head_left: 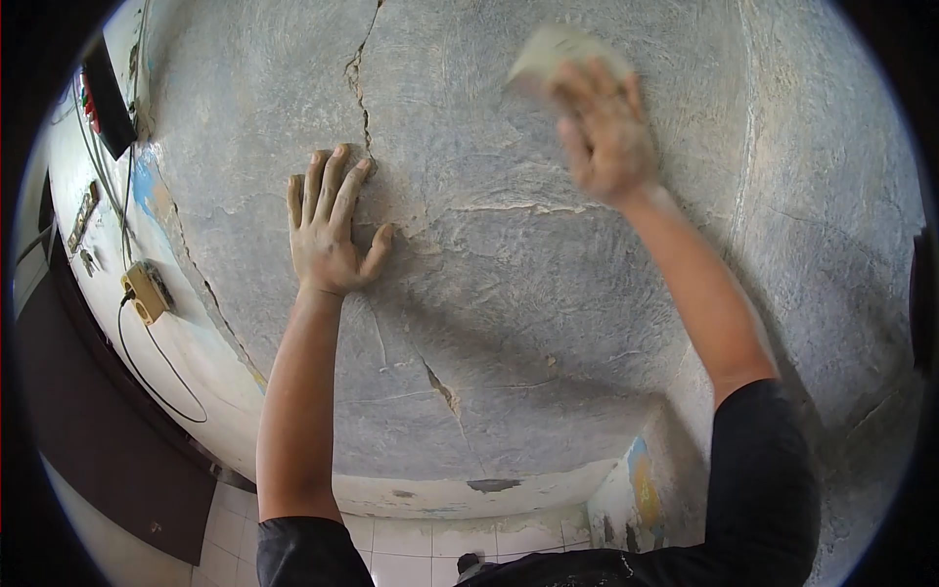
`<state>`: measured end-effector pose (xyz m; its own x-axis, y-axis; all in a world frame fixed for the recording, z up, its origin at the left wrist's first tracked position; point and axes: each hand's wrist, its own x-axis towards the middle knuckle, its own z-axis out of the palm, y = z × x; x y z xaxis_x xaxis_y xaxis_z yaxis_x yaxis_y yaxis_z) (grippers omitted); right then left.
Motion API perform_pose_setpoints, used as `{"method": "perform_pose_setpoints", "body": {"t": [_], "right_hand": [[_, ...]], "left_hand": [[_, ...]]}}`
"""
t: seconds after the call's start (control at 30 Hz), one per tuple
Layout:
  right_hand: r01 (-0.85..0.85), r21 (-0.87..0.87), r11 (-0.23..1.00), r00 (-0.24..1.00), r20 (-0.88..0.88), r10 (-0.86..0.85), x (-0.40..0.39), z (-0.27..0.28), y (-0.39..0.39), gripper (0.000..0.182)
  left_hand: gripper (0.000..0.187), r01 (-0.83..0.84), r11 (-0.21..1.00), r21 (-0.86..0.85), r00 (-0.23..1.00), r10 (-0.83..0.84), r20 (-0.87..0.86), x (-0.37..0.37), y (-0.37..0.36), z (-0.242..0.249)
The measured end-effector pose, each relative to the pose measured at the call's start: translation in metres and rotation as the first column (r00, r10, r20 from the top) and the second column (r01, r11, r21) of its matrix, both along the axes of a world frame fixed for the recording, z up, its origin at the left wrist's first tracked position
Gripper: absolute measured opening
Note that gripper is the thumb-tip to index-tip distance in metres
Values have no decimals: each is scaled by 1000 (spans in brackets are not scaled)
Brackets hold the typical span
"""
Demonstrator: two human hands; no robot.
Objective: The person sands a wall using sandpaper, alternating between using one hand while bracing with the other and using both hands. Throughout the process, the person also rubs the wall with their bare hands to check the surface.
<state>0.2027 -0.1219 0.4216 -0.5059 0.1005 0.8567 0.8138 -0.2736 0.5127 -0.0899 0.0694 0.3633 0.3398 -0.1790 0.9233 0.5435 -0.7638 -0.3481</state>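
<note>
My left hand (pixel 331 227) lies against the grey rendered wall (pixel 469 323), fingers spread and pointing up, holding nothing. Its fingertips are dusty and rest just beside a jagged crack (pixel 360 83) that runs down from the top. Higher up on the right, my right hand (pixel 608 137) presses a pale sheet of sandpaper (pixel 562 54) to the wall. Motion smears both the hand and the sheet. The sheet sticks out past the fingertips, while the part under the palm is hidden.
A socket block (pixel 147 292) with a plugged-in cable (pixel 161 357) hangs on the white wall at left. Below it stands a dark brown panel (pixel 98 421). White floor tiles (pixel 465 541) show at the bottom. A wall corner (pixel 675 440) juts out at lower right.
</note>
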Motion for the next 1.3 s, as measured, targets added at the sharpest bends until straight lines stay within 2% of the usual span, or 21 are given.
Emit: {"method": "perform_pose_setpoints", "body": {"t": [0.1,0.13,0.2,0.23,0.3,0.33,0.4,0.47,0.5,0.57,0.67,0.73,0.83,0.87,0.93,1.0,1.1,1.13,1.17,1.23,1.3], "right_hand": [[138,77,987,983,-132,-127,-8,-11,5,46],[-18,-38,999,999,-36,17,-16,-19,11,48],[190,-284,940,960,252,-118,-38,-56,17,48],[192,-287,939,961,249,-120,-43,-69,13,48],[140,-811,568,972,223,79,-48,-86,7,50],[5,-693,721,951,225,211,-37,-83,16,49],[79,-293,953,965,261,0,-26,-62,19,47],[47,-117,992,999,0,-48,-13,-22,0,45],[52,-121,991,999,7,-51,-14,-22,3,45],[65,112,992,965,-259,-34,-15,-30,10,45],[156,-310,938,978,185,-101,-36,-79,24,53],[207,-671,712,961,274,-21,-53,-110,17,60],[231,-693,683,933,357,47,-46,-101,21,64],[363,-445,818,847,523,-91,-40,-85,19,56],[161,-272,949,976,186,-112,-32,-58,15,50],[-95,30,995,970,-222,99,-28,-44,17,48],[30,74,997,962,-271,-9,-48,-66,30,49],[70,-66,995,986,-148,-79,-60,-78,32,49],[73,-63,995,984,-156,-83,-68,-95,32,49],[151,-543,826,977,207,-42,-76,-120,30,50],[218,-485,847,944,326,-56,-68,-108,32,51]], "left_hand": [[71,11,1000,11,1000,-11,8,1,2,-1],[71,9,1000,5,1000,-9,4,1,2,-1],[72,-4,1000,11,1000,4,8,1,1,-1],[72,-1,1000,9,1000,1,5,1,1,-2],[72,-38,999,-3,999,38,9,1,1,-3],[72,-36,999,-2,999,36,12,1,1,-4],[75,-65,998,-20,998,65,25,1,1,-7],[76,-73,997,-30,997,74,24,-1,1,-11],[77,-78,996,-39,997,79,24,-2,2,-13],[79,-86,995,-50,996,87,24,-2,3,-15],[80,-68,996,-52,998,68,8,-4,3,-16],[81,-76,994,-78,997,76,2,-5,2,-22],[81,-92,990,-103,996,93,7,-7,5,-37],[79,-87,990,-112,996,89,12,-8,7,-43],[78,-94,989,-113,995,96,16,-9,12,-53],[74,-64,988,-143,997,68,23,-10,10,-55],[74,-68,986,-155,998,69,5,-11,11,-55],[74,-48,987,-154,999,50,12,-11,13,-57],[74,-45,988,-150,999,46,4,-11,15,-57],[74,-28,988,-151,1000,29,7,-11,16,-61],[73,-27,986,-166,1000,29,6,-12,16,-63]]}}
